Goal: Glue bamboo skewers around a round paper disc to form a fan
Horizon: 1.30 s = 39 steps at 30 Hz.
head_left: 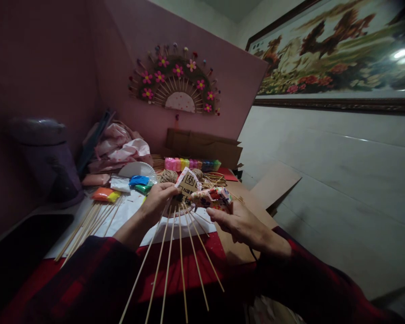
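Head view: a cluttered counter (248, 198) is backed by a pink board (128, 40) bearing a flowered stick fan (177, 81). Over the near edge, a spread of bamboo sticks (180, 252) fans toward the viewer. Loose sticks (87, 225) lie by the left edge and bright clay packets (192, 164) along the back. The left hand (158, 198) pinches the spread's hub. The right hand (238, 222) grips a colourful patterned tool (212, 198) just beside a small card (188, 182) at that hub.

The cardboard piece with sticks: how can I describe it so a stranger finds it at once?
Below the pink board with the flower fan, find the left hand. It pinches a small cardboard piece with black print, beside the right hand's patterned object. Only it has sticks fanning toward the viewer; the other sticks lie loose at the left.
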### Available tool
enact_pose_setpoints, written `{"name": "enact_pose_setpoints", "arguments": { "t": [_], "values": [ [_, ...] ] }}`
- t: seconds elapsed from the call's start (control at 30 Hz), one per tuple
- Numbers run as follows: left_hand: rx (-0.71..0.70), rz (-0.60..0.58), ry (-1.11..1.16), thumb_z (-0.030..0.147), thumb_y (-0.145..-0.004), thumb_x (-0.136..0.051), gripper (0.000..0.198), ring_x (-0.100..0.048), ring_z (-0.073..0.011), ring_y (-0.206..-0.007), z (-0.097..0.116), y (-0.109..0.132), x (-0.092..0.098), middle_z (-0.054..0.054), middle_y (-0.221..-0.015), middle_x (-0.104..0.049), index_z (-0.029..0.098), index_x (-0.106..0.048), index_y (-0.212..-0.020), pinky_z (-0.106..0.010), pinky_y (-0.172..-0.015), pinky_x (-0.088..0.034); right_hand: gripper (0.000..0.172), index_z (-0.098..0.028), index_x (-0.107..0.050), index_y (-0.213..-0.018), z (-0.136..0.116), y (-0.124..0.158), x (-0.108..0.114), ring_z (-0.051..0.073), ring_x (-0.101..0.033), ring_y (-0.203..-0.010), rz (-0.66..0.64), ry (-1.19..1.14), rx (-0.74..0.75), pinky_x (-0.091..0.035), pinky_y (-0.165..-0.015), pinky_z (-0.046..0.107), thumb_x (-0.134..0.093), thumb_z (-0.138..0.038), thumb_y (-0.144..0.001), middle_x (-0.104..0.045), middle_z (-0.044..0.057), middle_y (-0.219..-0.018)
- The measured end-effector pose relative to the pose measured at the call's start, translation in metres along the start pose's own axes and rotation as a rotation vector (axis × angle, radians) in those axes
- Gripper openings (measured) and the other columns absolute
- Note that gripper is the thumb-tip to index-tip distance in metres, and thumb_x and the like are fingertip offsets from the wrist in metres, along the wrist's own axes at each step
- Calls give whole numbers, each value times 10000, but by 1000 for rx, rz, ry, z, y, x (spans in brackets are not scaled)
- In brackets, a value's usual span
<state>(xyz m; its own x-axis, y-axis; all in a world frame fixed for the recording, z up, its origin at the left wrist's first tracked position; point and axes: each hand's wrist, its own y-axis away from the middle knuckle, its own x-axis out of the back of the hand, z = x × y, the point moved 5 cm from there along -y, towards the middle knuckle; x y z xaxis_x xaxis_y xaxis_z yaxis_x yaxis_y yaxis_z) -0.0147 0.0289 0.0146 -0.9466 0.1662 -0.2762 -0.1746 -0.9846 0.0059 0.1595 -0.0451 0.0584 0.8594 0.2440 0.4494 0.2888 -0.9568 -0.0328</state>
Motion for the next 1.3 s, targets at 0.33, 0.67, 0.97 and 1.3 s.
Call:
{"name": "enact_pose_setpoints", "arguments": {
  "t": [0.33,0.67,0.97,1.3],
  "values": [
    [-36,-44,28,269,-574,-659,193,-559,-143,-488,-7,-7,3,-53,-585,-632,104,-648,-674,-265,-485,-417,292,-191,-576,-692,-1,1,-1,99,-395,-475,13,43,-15,-327,-412,218,-584,-462,-799,-433,-24,-515],
    [-16,-23,17,261,-556,-659,185,-548,-146,-471,-3,-5,2,-41,-559,-614,113,-635,-663,-266,-459,-412,310,-171,-550,-714,3,0,-1,60,-354,-397,-13,25,-106,-298,-328,173,-552,-463,-818,-419,-47,-493],
    [-15,-17,6,263,-548,-656,153,-532,-128,-459,-1,-3,1,-24,-537,-592,128,-604,-598,-255,-460,-411,344,-154,-554,-720,6,-1,-2,43,-342,-330,-38,-48,-194,-282,-263,154,-510,-477,-832,-416,-56,-491],
    [-47,-25,18,252,-563,-652,158,-547,-135,-470,-2,-4,2,-50,-561,-616,109,-624,-624,-260,-473,-419,344,-153,-559,-722,8,1,-2,39,-333,-316,-34,-149,-181,-284,-250,146,-515,-476,-831,-405,-63,-479]
  ]
}}
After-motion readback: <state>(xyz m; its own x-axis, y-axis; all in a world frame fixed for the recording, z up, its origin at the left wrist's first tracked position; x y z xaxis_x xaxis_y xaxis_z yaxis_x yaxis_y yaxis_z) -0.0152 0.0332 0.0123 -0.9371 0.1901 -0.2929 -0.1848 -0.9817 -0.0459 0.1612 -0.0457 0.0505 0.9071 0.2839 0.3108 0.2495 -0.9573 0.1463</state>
